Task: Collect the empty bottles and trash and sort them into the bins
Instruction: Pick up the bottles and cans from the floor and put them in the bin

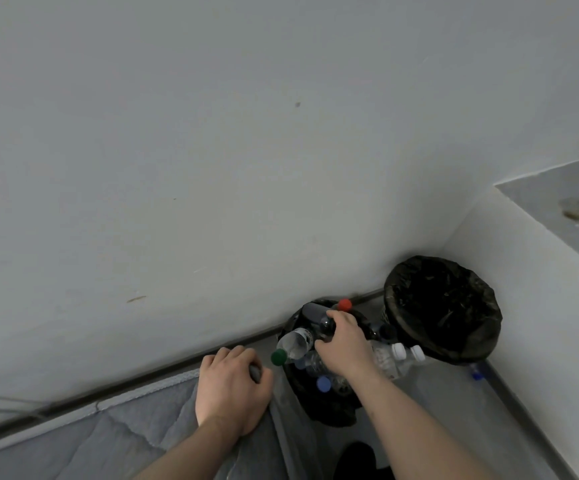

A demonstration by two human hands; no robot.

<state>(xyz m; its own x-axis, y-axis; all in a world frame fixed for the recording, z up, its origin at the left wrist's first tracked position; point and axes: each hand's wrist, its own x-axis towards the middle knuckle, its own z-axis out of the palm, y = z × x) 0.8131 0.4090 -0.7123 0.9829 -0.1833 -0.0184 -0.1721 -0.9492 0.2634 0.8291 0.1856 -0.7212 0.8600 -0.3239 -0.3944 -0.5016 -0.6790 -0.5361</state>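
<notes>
A small black-lined bin (329, 410) in the floor corner is piled with clear plastic bottles. One bottle has a green cap (278, 357), another a red cap (344, 304), one a blue cap (323, 383), and two have white caps (407, 351). My right hand (341, 342) rests on top of the pile, its fingers closed around a dark bottle (326, 325). My left hand (231, 389) is clenched on the gathered top of a grey translucent bag (281, 431) beside the bin. A second, larger bin (444, 308) with a black liner stands to the right, its inside dark.
White walls meet in the corner behind the bins. A grey quilted blanket (108, 441) lies at the lower left. A bottle with a blue cap (477, 374) lies on the floor by the right wall. A ledge (558, 202) sits at upper right.
</notes>
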